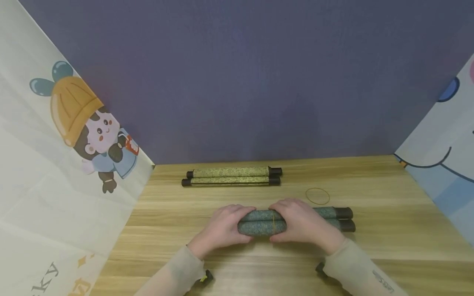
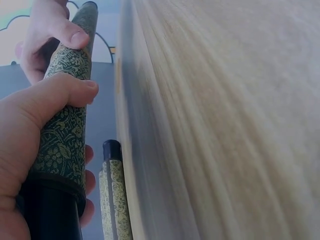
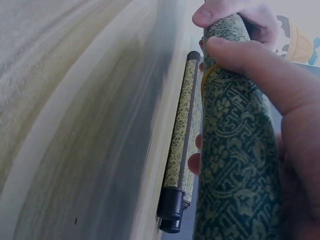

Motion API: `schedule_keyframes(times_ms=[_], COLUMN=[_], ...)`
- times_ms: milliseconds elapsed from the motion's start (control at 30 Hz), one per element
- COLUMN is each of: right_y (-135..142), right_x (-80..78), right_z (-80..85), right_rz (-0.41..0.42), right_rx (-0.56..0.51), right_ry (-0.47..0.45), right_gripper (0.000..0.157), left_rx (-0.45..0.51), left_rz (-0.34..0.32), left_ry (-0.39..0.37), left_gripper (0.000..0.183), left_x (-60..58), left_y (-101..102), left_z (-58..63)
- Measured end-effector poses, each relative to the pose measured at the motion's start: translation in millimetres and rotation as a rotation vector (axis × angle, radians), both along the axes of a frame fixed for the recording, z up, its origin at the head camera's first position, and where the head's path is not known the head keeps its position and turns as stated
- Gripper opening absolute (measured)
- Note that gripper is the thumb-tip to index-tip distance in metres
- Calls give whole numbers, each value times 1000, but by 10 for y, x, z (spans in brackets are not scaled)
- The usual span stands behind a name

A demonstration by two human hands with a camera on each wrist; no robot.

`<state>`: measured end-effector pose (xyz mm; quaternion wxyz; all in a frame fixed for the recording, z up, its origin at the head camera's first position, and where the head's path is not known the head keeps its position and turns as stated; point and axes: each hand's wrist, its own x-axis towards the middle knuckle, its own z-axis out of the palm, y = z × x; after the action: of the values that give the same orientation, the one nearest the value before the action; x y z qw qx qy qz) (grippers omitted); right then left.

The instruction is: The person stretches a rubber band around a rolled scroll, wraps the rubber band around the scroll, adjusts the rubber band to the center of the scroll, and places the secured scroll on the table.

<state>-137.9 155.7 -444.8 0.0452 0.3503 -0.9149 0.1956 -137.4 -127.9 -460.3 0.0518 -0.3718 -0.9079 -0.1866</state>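
Over the table (image 1: 163, 230), we see the left hand (image 1: 226, 227) and right hand (image 1: 301, 222) angled toward each other, both gripping the green scroll (image 1: 259, 227), thumbs on its near side, index fingers on its far side. A band (image 1: 274, 224) rings it beside the right hand; whether those fingers also pinch the band, we can't quite tell. Beyond lie the yellow scroll (image 1: 229, 172) and a loose loop (image 1: 317, 188).
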Motion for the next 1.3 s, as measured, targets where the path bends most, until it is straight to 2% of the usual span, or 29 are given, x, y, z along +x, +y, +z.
schedule_keyframes(times_ms=[267, 567, 833, 1067, 1300], right_y=[33, 20, -4, 14, 135], right_x=[-10, -14, -19, -21, 9], right_z=[-27, -33, -47, -83, -46], right_rz=[11, 41, 36, 43, 49], right_rx=[-10, 5, 11, 6, -13], right_ry=[-3, -28, -58, -39, -3], right_gripper=[71, 74, 77, 80, 77], left_rx=[-13, -9, -29, -19, -22], left_rz=[6, -18, -3, 5, 9], left_ry=[-7, 10, -22, -46, -42], left_gripper=[84, 84, 85, 85, 87], left_x=[0, -3, -5, -20, -37], left_y=[-11, -50, -78, -145, -252], left_z=[-6, -19, -15, -21, -10])
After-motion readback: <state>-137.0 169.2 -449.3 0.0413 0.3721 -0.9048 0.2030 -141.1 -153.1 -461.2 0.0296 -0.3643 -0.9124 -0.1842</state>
